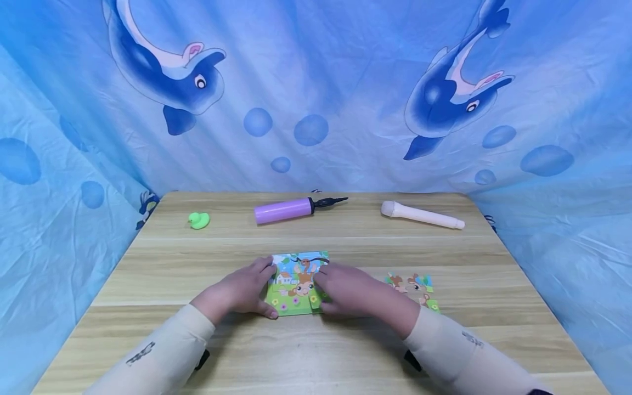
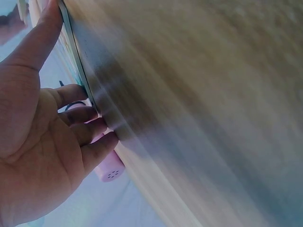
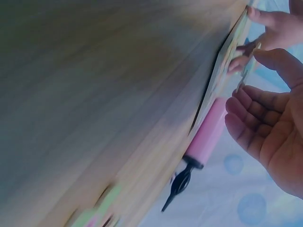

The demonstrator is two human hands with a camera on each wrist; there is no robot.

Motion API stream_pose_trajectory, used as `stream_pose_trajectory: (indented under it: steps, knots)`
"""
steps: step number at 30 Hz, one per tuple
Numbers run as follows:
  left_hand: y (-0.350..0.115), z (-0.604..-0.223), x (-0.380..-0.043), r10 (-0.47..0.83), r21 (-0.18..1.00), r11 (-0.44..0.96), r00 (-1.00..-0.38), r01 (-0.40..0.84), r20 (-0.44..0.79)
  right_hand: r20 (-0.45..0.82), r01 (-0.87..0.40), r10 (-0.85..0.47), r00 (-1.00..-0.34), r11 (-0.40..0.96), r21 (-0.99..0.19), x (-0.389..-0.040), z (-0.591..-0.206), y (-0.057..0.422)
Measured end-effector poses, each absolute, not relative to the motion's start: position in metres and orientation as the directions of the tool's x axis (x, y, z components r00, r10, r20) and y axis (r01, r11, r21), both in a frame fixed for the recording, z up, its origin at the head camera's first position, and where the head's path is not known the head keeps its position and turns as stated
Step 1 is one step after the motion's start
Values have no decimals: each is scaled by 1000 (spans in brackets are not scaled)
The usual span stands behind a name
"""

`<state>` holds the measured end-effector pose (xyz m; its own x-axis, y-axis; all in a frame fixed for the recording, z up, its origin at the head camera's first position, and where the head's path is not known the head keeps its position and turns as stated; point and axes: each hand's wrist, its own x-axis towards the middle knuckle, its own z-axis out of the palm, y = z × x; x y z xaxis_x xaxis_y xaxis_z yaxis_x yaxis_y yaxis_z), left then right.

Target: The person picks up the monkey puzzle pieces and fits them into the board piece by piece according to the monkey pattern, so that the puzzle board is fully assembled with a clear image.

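A jigsaw puzzle board [image 1: 288, 291] with a monkey, a small house and flowers lies on the table in the head view. My left hand [image 1: 249, 288] rests along its left side, thumb at the near corner and fingertips at the far one. In the left wrist view, those fingers [image 2: 92, 132] touch the board's edge without curling round it. Over the board's right part, my right hand [image 1: 348, 291] pinches a small jigsaw piece [image 3: 248, 68] between thumb and fingertips. That piece is tilted above the board in the right wrist view. My right hand hides the board's right side.
Several loose jigsaw pieces [image 1: 417, 288] lie right of the board, partly behind my right forearm. Along the back are a green toy duck [image 1: 199, 220], a purple hand pump [image 1: 283, 211] with a black nozzle and a white microphone-shaped stick [image 1: 424, 214]. A blue dolphin-print curtain [image 1: 345, 164] surrounds the table.
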<state>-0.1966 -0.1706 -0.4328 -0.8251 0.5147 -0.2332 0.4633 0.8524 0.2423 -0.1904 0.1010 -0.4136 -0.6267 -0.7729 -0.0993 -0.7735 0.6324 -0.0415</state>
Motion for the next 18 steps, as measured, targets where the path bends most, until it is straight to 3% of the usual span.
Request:
stream_pose_trajectory:
  steps: [18]
  knots:
    - [-173,-434,-195,554,206,831,-807,517,-204,-125,-800,-790,-600,596,70,-201,-433,32]
